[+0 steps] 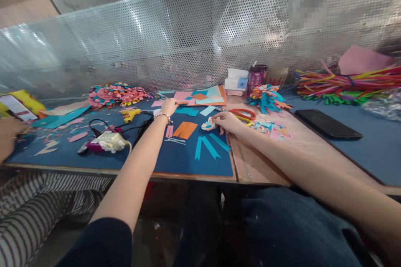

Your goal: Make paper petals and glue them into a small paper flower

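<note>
My left hand [169, 107], with a beaded bracelet at the wrist, reaches to the near left edge of a stack of coloured paper [213, 96]. Its fingers are closed at an orange piece of paper there. My right hand [228, 122] pinches the edge of a small round paper flower [208, 124] with a fringed rim, resting low over the blue mat. Between my hands lie an orange paper piece [185, 130] with slits and a pale blue piece [207, 110]. Blue paper strips with notched ends [209, 147] lie nearer me. Red-handled scissors [242, 113] are just beyond my right hand.
A yellow glue gun [130, 115] and a power strip [108, 142] with cables lie at left. Fringed paper flowers [115, 95] stand behind them, another bunch [269, 98] at right. A black phone [327, 124] lies far right. A co-worker's hand [9, 137] is at far left.
</note>
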A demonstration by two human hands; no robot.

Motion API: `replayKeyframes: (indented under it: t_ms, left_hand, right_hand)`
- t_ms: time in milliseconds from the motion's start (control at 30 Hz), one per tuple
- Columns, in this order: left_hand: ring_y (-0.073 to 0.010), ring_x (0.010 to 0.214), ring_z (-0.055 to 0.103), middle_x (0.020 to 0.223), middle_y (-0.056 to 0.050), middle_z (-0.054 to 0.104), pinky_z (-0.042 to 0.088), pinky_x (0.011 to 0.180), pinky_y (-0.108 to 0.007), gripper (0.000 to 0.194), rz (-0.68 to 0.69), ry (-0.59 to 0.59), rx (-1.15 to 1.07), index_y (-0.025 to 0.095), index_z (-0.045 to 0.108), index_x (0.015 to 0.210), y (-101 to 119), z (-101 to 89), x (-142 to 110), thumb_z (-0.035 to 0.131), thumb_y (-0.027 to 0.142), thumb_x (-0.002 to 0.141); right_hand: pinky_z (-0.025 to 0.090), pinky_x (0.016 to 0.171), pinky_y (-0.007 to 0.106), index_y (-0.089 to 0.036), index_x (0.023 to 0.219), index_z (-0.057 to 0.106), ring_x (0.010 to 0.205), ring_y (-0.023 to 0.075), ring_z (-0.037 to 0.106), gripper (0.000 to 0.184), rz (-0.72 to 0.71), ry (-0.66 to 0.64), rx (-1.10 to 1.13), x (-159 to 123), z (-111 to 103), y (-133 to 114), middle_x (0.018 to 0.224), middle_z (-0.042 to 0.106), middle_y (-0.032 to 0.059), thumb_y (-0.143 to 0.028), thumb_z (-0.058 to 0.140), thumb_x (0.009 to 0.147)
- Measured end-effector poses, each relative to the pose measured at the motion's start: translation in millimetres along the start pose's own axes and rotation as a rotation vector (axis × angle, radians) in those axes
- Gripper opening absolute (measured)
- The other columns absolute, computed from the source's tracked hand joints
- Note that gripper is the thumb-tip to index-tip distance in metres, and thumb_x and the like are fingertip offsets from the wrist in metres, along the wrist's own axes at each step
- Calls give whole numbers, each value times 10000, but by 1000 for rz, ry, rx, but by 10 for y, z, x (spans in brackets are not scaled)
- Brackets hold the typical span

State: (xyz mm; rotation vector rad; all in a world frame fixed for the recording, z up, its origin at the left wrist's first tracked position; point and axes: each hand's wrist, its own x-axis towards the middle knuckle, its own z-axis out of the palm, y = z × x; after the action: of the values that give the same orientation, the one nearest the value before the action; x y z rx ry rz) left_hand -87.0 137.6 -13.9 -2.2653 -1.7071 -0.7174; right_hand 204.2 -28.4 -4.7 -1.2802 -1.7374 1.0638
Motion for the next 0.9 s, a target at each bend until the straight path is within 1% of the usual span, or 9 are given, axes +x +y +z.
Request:
replayKeyframes:
  t_ms: [167,267,467,533,700,833,900]
  left_hand:
    - [-227,938,648,957,-104,725,436,948,-329,245,-31,34,-27,158,737,968,-60,23,18,560,161,799]
    - [-232,920,648,935,-110,723,443,926,-331,219,-51,20,-10,150,737,932,-67,50,34,621,145,746]
    - [-195,836,651,861,-82,722,469,850,-292,160,-40,-33,-88,159,730,856,-80,55,27,707,196,701]
    - [-196,837,648,860,-79,721,466,854,-300,154,-38,-23,-79,164,729,848,-77,50,20,713,223,707]
    - [-218,850,647,866,-94,722,451,873,-326,152,-30,-11,-49,170,738,854,-31,27,11,661,273,772]
    - [-241,864,648,872,-122,718,449,858,-334,187,-26,-14,2,154,737,869,25,-8,-3,605,273,811]
    - [-244,871,645,883,-129,716,451,850,-334,211,-30,16,12,148,731,892,49,-29,-19,561,257,832]
  right_hand:
    - [294,256,137,-84,956,625,303,40,480,145,10,13,-10,-14,1,-15,593,638,2,-171,543,873]
    - [299,257,140,-85,957,631,314,49,497,150,-18,0,-9,9,-7,19,609,648,11,-176,550,869]
    - [314,252,141,-93,950,633,327,54,516,153,-28,-5,-26,52,-12,68,621,644,6,-199,563,864]
    - [314,252,139,-97,950,632,318,51,507,157,-30,-1,-26,65,-9,82,607,642,2,-212,574,862]
    - [314,251,147,-104,948,632,320,57,514,148,-45,5,-33,85,-6,113,636,660,12,-211,569,867]
    - [318,257,144,-98,946,631,317,52,504,157,-41,8,-49,52,-13,79,629,655,16,-219,566,870]
    - [313,257,140,-94,942,629,322,51,509,157,-39,6,-53,33,-15,60,633,653,18,-217,563,872]
